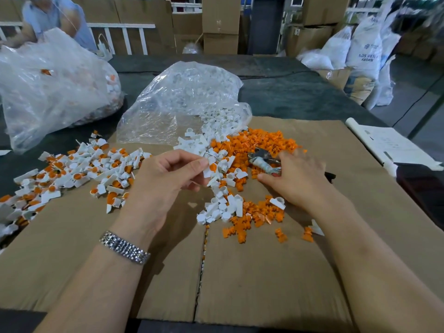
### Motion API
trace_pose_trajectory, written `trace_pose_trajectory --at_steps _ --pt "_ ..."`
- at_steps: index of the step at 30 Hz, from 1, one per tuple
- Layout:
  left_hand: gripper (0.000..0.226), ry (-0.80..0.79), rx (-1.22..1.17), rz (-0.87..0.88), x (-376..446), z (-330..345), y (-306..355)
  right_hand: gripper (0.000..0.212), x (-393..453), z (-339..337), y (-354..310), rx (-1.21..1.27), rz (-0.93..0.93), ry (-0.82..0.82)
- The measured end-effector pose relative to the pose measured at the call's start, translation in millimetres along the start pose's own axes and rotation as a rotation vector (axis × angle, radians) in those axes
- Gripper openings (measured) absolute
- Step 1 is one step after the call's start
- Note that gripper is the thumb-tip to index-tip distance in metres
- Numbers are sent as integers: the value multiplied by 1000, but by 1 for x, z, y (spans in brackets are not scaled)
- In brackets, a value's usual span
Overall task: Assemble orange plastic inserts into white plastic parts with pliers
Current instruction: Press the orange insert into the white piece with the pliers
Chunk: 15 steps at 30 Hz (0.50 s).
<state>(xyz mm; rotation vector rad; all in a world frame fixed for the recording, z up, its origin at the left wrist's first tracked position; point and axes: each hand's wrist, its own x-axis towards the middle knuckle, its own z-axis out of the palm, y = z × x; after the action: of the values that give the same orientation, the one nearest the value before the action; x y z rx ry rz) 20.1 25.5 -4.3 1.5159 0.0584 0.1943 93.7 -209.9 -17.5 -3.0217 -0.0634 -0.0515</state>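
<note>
Head view shows your left hand (168,174) pinching a white plastic part (209,169) with an orange insert seated in it, fingers curled round it above the cardboard sheet (252,272) on the tabletop. Your right hand (295,179) lies with fingers spread over the pliers (263,162), touching their wrapped handles amid loose orange inserts (262,140). Finished pieces (79,171) are heaped toward the tabletop's left edge, and a clear bag (182,102) spills white parts toward its far edge

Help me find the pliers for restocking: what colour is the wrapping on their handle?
Pale grey-white tape wraps the pliers handle, seen in the head view.
</note>
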Motion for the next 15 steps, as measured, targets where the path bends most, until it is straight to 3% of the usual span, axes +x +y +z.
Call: trace_pose_trajectory --at_steps 3,6,9,15 --pt "7 11 37 -22 -1 1 -1 65 -4 -2 -5 22 -19 55" --pt "7 51 127 9 -2 5 -3 35 -14 -10 -20 404 -225 256" --pt "7 85 293 93 -4 11 -5 21 -30 -13 -43 742 -404 142" --pt "10 104 479 232 -6 19 -10 25 -38 -5 -56 458 -511 78"
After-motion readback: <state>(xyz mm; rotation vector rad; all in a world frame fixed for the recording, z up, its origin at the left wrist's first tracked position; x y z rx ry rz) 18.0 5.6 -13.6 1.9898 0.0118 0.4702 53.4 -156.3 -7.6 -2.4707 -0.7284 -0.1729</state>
